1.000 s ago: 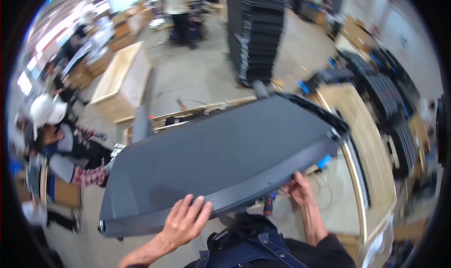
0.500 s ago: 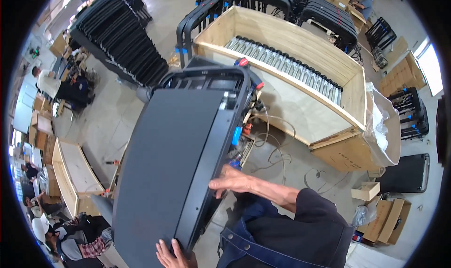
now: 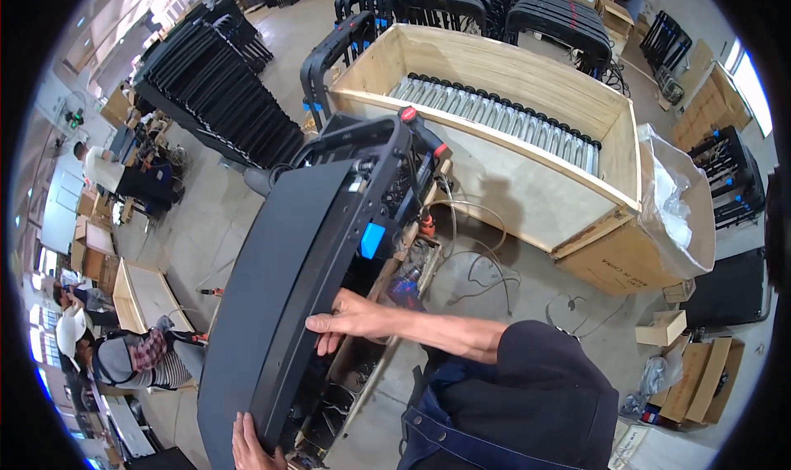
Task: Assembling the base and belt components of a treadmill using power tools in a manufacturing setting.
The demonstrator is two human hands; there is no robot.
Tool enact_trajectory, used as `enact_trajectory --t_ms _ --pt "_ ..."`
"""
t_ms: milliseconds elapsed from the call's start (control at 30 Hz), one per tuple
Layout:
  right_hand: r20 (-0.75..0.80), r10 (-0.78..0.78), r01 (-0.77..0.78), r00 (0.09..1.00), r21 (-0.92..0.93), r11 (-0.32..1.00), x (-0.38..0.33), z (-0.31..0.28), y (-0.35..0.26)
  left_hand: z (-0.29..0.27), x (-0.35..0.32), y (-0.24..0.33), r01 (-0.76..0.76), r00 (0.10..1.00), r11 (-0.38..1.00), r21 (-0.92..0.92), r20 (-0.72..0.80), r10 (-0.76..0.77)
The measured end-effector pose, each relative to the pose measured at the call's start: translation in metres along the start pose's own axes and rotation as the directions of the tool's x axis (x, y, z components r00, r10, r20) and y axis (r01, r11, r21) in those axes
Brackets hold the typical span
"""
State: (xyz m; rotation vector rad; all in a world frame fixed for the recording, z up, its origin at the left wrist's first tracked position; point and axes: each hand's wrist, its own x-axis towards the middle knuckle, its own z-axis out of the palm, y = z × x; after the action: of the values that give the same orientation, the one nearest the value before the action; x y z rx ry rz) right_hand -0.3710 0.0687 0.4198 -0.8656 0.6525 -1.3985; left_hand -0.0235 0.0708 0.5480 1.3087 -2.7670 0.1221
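Note:
A long black treadmill deck (image 3: 264, 247) lies lengthwise in front of me, tilted with its right side raised. My right hand (image 3: 350, 320) grips the right side rail (image 3: 329, 260), with the thumb on top and the fingers curled under. Lower down, my left hand (image 3: 255, 447) holds the near right edge, fingers over the rail and thumb apart; the picture's edge cuts it off. At the far end is an open metal frame (image 3: 375, 144). A blue piece (image 3: 372, 241) shows on the frame's side. Beside that end sits a red-and-black power tool (image 3: 424, 132).
Under the raised side is a wooden workbench (image 3: 362, 379) with loose parts. Beyond stands a wooden crate (image 3: 494, 153) of silver cylinders. Black panels (image 3: 218, 83) are stacked far left. A hose (image 3: 478, 268) lies on the floor. A co-worker (image 3: 136, 350) is at the left.
The treadmill deck has tilted, its right side rising and shifting left, which uncovers the workbench parts beneath. Both my hands have moved left with its edge.

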Motion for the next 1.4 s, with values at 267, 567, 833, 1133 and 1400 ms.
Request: enact_trajectory --t_ms 267,567,833,1133,1400 --pt "-0.036 0.136 -0.137 0.990 -0.014 0.991 -0.004 -0.010 0.042 0.087 0.030 0.036 0.088 0.972 0.981 0.176 -0.229 -0.046" --pt "0.133 0.271 -0.140 0.953 -0.601 0.787 -0.015 -0.112 0.031 0.117 0.042 0.042 -0.001 0.990 0.953 0.303 -0.131 0.043" --pt "-0.364 -0.616 -0.541 0.698 -0.832 -0.121 -0.033 -0.374 0.005 0.092 0.065 0.048 0.075 0.997 0.974 0.212 0.001 -0.077" --pt "-0.398 -0.009 -0.386 0.917 -0.883 -0.268 0.019 -0.480 0.027 0.103 0.075 0.062 0.095 0.995 0.969 0.230 -0.024 -0.092" --pt "-0.290 -0.231 -0.353 0.929 -0.883 -0.311 0.008 -0.472 -0.039 0.114 0.069 0.066 0.081 0.997 0.969 0.233 -0.039 -0.074"
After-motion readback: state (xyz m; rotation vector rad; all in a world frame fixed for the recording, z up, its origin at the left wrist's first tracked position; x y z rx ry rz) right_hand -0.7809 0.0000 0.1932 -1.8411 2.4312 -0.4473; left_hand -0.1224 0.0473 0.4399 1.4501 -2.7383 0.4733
